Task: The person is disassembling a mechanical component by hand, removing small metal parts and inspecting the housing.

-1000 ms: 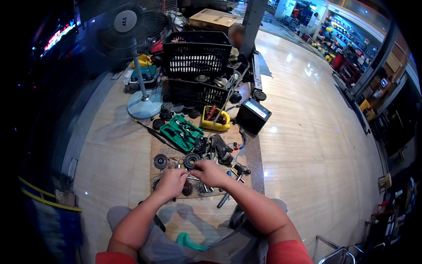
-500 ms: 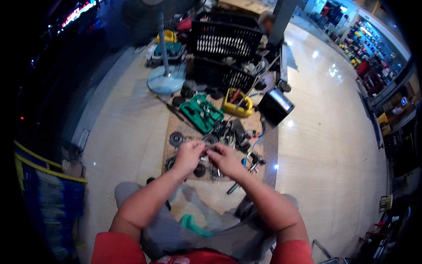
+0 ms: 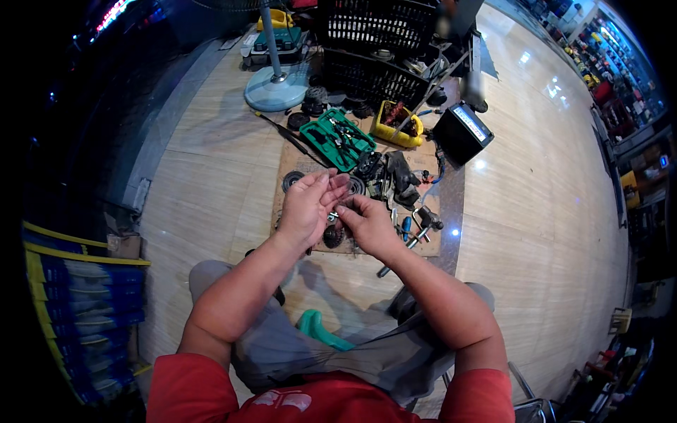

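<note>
My left hand is raised over the cardboard sheet, palm partly up, fingers stretched and apart. Close beside it, my right hand has thumb and fingers pinched together; whatever is between them is too small to make out. A small silvery piece shows between the hands; whether it is held or lies below, I cannot tell. Beneath them sits a dark toothed round part. Dark ringed discs lie near my left fingers, one partly hidden. A metal bar tool and a blue handle lie right of my right hand.
Farther off are an open green tool case, a yellow bin of parts and a black box. Behind stand stacked black crates and a fan base. Blue-yellow stacked goods stand left. Green seat edge shows between my legs.
My hands were pressed together at the fingertips; they have come slightly apart, and my left fingers have spread. The view has tilted down, so the surroundings sit higher in the picture.
</note>
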A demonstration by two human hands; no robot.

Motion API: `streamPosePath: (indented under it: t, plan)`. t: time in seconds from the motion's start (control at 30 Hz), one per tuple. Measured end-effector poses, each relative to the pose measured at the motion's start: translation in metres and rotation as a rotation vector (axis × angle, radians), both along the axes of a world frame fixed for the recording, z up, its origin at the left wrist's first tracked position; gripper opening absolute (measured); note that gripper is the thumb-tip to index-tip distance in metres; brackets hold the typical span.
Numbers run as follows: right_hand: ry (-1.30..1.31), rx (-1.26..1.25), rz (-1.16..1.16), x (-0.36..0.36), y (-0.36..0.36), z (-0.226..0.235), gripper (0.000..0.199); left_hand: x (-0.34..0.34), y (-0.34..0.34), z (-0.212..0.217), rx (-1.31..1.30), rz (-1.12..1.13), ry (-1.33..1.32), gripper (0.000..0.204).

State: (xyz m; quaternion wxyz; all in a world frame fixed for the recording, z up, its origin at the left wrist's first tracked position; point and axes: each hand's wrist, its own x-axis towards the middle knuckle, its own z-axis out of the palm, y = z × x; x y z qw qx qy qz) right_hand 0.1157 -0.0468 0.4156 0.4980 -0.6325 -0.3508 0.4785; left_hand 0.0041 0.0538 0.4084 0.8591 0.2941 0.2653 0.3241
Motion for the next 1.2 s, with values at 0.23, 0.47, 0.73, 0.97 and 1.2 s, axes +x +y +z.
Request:
streamPosePath:
  t: [0.23,0.47,0.73,0.97,1.2]
  plan:
    - [-0.050,0.080,0.002,0.000,0.006,-0.002,0.014,-0.007,0.009,-0.002,0.004,-0.030,-0.082,0.020]
    - [-0.002,0.091,0.017,0.001,0.008,-0.002,0.014,-0.012,0.014,0.001,-0.001,-0.071,-0.094,0.017]
    - [-0.330,0.164,-0.023,-0.003,0.004,-0.001,0.021,-0.005,0.000,0.008,0.050,-0.040,-0.070,0.011]
    - [-0.115,0.193,-0.100,-0.002,0.007,-0.002,0.019,-0.004,-0.002,0.006,0.045,-0.085,-0.165,0.014]
    - [-0.126,0.192,-0.069,0.000,0.007,-0.002,0.015,-0.007,0.003,0.004,0.085,-0.153,-0.145,0.013]
